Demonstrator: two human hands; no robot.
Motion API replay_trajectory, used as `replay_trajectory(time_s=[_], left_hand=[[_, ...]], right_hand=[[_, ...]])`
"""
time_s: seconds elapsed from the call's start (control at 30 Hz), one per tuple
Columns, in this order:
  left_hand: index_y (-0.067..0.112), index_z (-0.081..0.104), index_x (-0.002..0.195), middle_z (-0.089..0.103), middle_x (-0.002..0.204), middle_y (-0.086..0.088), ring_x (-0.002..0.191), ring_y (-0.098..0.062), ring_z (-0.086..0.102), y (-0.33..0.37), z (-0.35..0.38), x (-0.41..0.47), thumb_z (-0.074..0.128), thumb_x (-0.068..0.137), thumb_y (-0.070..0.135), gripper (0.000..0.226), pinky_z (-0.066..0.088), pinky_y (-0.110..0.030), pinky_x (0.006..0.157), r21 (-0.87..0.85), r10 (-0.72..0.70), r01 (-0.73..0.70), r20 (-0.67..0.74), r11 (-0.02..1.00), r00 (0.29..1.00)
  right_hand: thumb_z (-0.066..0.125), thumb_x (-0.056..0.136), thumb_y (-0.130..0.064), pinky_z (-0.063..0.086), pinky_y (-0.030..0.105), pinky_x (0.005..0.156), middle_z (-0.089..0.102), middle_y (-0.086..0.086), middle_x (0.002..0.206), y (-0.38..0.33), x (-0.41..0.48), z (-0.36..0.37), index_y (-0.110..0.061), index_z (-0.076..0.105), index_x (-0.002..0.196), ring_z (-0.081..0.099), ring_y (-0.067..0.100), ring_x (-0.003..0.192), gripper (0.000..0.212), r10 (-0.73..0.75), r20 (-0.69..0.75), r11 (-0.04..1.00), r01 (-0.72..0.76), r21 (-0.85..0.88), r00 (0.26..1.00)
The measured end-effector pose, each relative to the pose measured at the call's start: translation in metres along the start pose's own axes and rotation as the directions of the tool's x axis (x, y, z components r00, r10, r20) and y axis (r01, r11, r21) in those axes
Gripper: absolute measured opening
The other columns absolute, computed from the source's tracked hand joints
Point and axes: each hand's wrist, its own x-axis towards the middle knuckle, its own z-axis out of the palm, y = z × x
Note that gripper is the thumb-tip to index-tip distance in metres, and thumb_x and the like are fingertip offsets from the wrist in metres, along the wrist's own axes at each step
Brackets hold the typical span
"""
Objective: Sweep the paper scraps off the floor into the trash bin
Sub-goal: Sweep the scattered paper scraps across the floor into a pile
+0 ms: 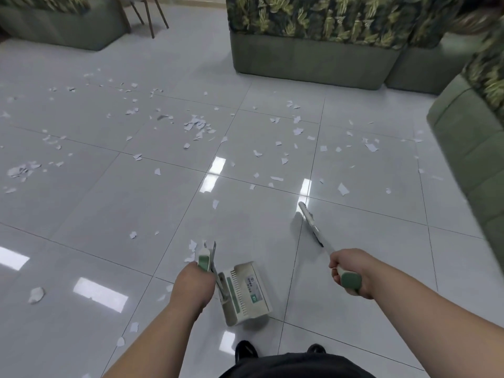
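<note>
White paper scraps [197, 126] lie scattered over the glossy grey tile floor, thickest at the left and centre, with more towards the right [343, 189]. My left hand [194, 285] grips the green-capped handle of a cream dustpan [245, 294], which hangs just above the floor in front of my feet. My right hand [347, 271] grips the green end of a broom handle. The broom [311, 219] slants forward and left, its narrow head low over the tiles. No trash bin is in view.
A green sofa with leaf-print cushions [313, 58] stands ahead. Another sofa [469, 148] lines the right edge and a third [60, 28] sits at the far left. Wooden chair legs [148, 17] stand at the back. My shoes [245, 349] show at the bottom.
</note>
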Motion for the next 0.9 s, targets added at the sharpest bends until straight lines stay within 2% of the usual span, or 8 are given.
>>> replay_trajectory(time_s=[0.2, 0.33, 0.47, 0.6, 0.77, 0.83, 0.9], left_hand=[[0.008, 0.054, 0.086, 0.054, 0.069, -0.009, 0.056, -0.028, 0.05, 0.02, -0.001, 0.023, 0.048, 0.088, 0.013, 0.008, 0.037, -0.024, 0.048, -0.011, 0.034, -0.034, 0.024, 0.999, 0.999], [0.007, 0.058, 0.089, 0.056, 0.07, -0.008, 0.059, -0.029, 0.051, 0.042, 0.007, 0.037, 0.051, 0.085, 0.015, 0.011, 0.039, -0.027, 0.053, -0.037, 0.04, -0.038, 0.06, 0.999, 0.997], [0.008, 0.058, 0.083, 0.055, 0.066, -0.007, 0.056, -0.028, 0.05, 0.069, 0.022, 0.047, 0.05, 0.083, 0.015, 0.011, 0.037, -0.025, 0.052, -0.024, 0.045, -0.043, 0.058, 0.999, 0.997], [0.009, 0.055, 0.082, 0.055, 0.064, -0.007, 0.053, -0.027, 0.049, 0.099, 0.038, 0.055, 0.048, 0.08, 0.01, 0.008, 0.037, -0.023, 0.049, -0.007, 0.0, 0.001, 0.018, 1.0, 1.0], [0.01, 0.05, 0.077, 0.051, 0.063, -0.007, 0.055, -0.029, 0.047, 0.139, 0.058, 0.062, 0.048, 0.075, 0.007, 0.005, 0.037, -0.026, 0.052, 0.035, -0.065, 0.065, -0.017, 0.997, 0.998], [0.01, 0.048, 0.076, 0.048, 0.061, -0.007, 0.053, -0.029, 0.044, 0.153, 0.067, 0.062, 0.047, 0.074, 0.005, 0.005, 0.034, -0.026, 0.051, 0.044, -0.084, 0.085, -0.03, 0.995, 0.996], [0.009, 0.046, 0.075, 0.047, 0.061, -0.008, 0.051, -0.029, 0.042, 0.165, 0.074, 0.062, 0.047, 0.075, 0.004, 0.006, 0.032, -0.026, 0.049, 0.029, -0.109, 0.111, -0.05, 0.993, 0.993]], right_hand=[[0.056, 0.082, -0.006, 0.038, 0.018, 0.05, 0.061, 0.004, 0.07, -0.009, 0.002, -0.011, -0.016, 0.055, 0.095, 0.06, 0.014, 0.039, 0.016, 0.007, -0.061, 0.996, -0.001, 0.091, 0.998], [0.055, 0.082, -0.006, 0.035, 0.017, 0.042, 0.056, 0.004, 0.062, -0.024, 0.015, -0.029, -0.014, 0.053, 0.093, 0.052, 0.013, 0.036, 0.014, 0.022, -0.039, 0.99, -0.017, 0.138, 0.999], [0.053, 0.084, -0.007, 0.035, 0.018, 0.042, 0.055, 0.004, 0.059, -0.049, 0.037, -0.046, -0.014, 0.052, 0.09, 0.05, 0.013, 0.035, 0.009, 0.025, -0.02, 0.996, -0.023, 0.086, 0.999], [0.054, 0.085, -0.007, 0.039, 0.021, 0.051, 0.059, 0.005, 0.066, -0.083, 0.068, -0.052, -0.014, 0.054, 0.096, 0.055, 0.013, 0.038, 0.013, 0.036, 0.045, 0.999, -0.037, 0.039, 0.998], [0.056, 0.084, -0.005, 0.048, 0.025, 0.058, 0.063, 0.006, 0.07, -0.114, 0.086, -0.043, -0.013, 0.058, 0.115, 0.059, 0.015, 0.044, 0.032, 0.062, 0.195, 0.998, -0.058, -0.023, 0.979], [0.057, 0.084, -0.002, 0.049, 0.026, 0.055, 0.062, 0.007, 0.076, -0.131, 0.089, -0.044, -0.011, 0.057, 0.119, 0.057, 0.014, 0.043, 0.036, 0.07, 0.278, 0.997, -0.073, 0.002, 0.958], [0.06, 0.084, -0.002, 0.048, 0.022, 0.046, 0.063, 0.009, 0.082, -0.15, 0.091, -0.051, -0.01, 0.058, 0.118, 0.055, 0.013, 0.041, 0.035, 0.079, 0.335, 0.996, -0.09, 0.017, 0.939]])
